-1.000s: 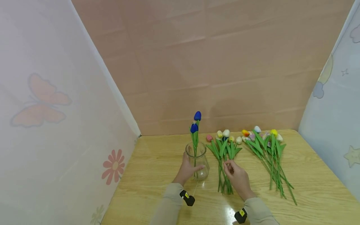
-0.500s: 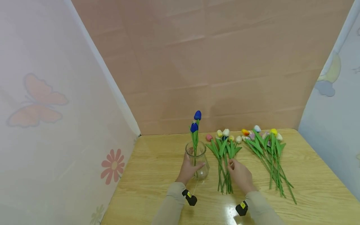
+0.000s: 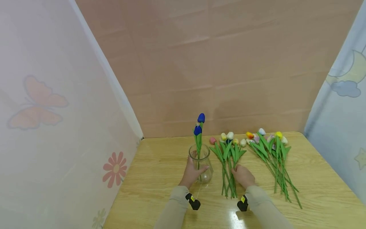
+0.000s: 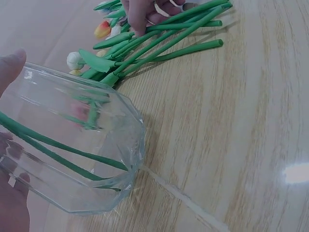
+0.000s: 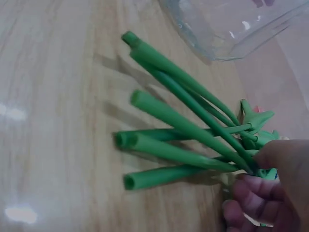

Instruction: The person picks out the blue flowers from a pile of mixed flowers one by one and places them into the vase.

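Observation:
My left hand [image 3: 191, 174] grips the side of a clear glass vase [image 3: 208, 175], thumb across its front. Two blue tulips [image 3: 201, 118] stand upright in the vase, their green stems [image 4: 67, 164] reaching its bottom in the left wrist view. To the right of the vase lies a bunch of artificial tulips [image 3: 227, 151] with pink, white and yellow heads. My right hand [image 3: 244, 176] is at the middle of that bunch, thumb and forefinger pinching a green tulip stem [image 5: 188, 125]. Its fingertips are partly hidden by the stems in the right wrist view.
A second bunch of tulips [image 3: 274, 159], with orange, yellow and white heads, lies farther right on the wooden table [image 3: 160, 165]. A brown backdrop [image 3: 177, 105] stands behind the table, with printed pale sheets on both sides.
My right hand has moved slightly right and closed its thumb and forefinger on a stem in the near bunch. The left hand stays on the vase.

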Demonstrator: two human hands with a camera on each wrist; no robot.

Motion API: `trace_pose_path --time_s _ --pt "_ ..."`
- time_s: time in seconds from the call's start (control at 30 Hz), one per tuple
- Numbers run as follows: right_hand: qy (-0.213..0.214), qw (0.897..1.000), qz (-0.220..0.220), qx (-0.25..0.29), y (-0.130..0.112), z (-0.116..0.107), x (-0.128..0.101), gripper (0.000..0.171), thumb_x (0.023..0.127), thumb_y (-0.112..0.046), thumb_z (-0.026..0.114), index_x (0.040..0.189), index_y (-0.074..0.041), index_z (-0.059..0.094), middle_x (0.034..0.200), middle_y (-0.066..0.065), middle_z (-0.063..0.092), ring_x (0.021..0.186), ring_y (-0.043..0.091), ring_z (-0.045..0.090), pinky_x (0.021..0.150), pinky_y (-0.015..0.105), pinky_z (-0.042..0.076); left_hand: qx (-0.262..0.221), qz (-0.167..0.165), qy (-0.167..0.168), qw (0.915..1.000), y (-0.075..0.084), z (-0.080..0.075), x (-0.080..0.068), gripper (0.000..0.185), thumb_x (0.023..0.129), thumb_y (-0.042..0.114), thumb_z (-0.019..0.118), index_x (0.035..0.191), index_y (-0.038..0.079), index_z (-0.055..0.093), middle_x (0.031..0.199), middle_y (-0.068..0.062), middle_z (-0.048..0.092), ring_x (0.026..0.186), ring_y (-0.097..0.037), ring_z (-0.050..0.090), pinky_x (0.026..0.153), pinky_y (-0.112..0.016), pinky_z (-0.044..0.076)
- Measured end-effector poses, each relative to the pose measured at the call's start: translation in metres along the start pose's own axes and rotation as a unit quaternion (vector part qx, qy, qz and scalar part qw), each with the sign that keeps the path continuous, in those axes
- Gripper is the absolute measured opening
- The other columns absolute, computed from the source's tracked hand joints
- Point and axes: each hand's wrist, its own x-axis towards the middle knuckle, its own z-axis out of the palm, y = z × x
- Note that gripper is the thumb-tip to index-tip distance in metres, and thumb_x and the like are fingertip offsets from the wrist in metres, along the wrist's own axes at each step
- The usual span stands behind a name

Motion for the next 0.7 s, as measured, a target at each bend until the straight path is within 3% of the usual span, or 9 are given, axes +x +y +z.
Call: trace_pose_path --time_s 0.17,0.33,0.43,0.57,0.7 --pt "0.034 0.999 0.003 -0.012 0.001 0.004 -0.001 0.033 0.098 -0.029 0.047 0.07 -0.012 0.044 0.056 0.0 0.039 0.049 0.013 0.036 0.045 0.027 0.029 0.001 0.001 -0.006 1.0 0.001 -0.001 0.0 0.09 0.085 0.032 0.076 0.153 0.014 0.019 0.155 -0.012 0.029 0.144 -0.037 0.024 0.113 -0.06 0.023" --pt "0.096 0.994 -0.02 -0.042 -0.002 -0.002 -0.003 0.032 0.098 -0.029 0.049 0.071 -0.011 0.047 0.054 0.001 0.044 0.046 0.015 0.04 0.041 0.029 0.03 -0.002 0.006 -0.008 0.9999 -0.002 -0.002 0.002 0.09 0.085 0.03 0.076 0.153 0.015 0.018 0.155 -0.011 0.027 0.144 -0.036 0.023 0.112 -0.061 0.024" --pt "0.112 0.992 -0.03 -0.045 -0.005 -0.009 -0.004 0.03 0.098 -0.028 0.05 0.073 -0.012 0.047 0.055 0.0 0.044 0.046 0.015 0.041 0.041 0.028 0.03 0.002 0.007 -0.009 0.9999 -0.002 -0.002 0.003 0.09 0.086 0.028 0.075 0.153 0.015 0.017 0.155 -0.011 0.026 0.145 -0.035 0.023 0.113 -0.06 0.023" --pt "0.122 0.992 -0.035 -0.02 -0.01 -0.019 -0.008 0.03 0.099 -0.027 0.047 0.074 -0.01 0.047 0.054 0.0 0.042 0.045 0.014 0.038 0.041 0.027 0.028 0.006 0.007 -0.011 0.9999 -0.002 -0.002 0.002 0.092 0.085 0.028 0.076 0.153 0.012 0.017 0.156 -0.012 0.026 0.145 -0.036 0.023 0.113 -0.059 0.024" --pt "0.145 0.988 -0.044 0.012 -0.012 -0.031 -0.012 0.028 0.101 -0.026 0.042 0.086 -0.006 0.055 0.054 0.0 0.045 0.043 0.014 0.037 0.039 0.027 0.028 0.007 0.004 -0.01 0.9999 -0.001 -0.001 0.002 0.091 0.085 0.03 0.076 0.153 0.015 0.018 0.156 -0.012 0.026 0.145 -0.035 0.023 0.113 -0.058 0.024"
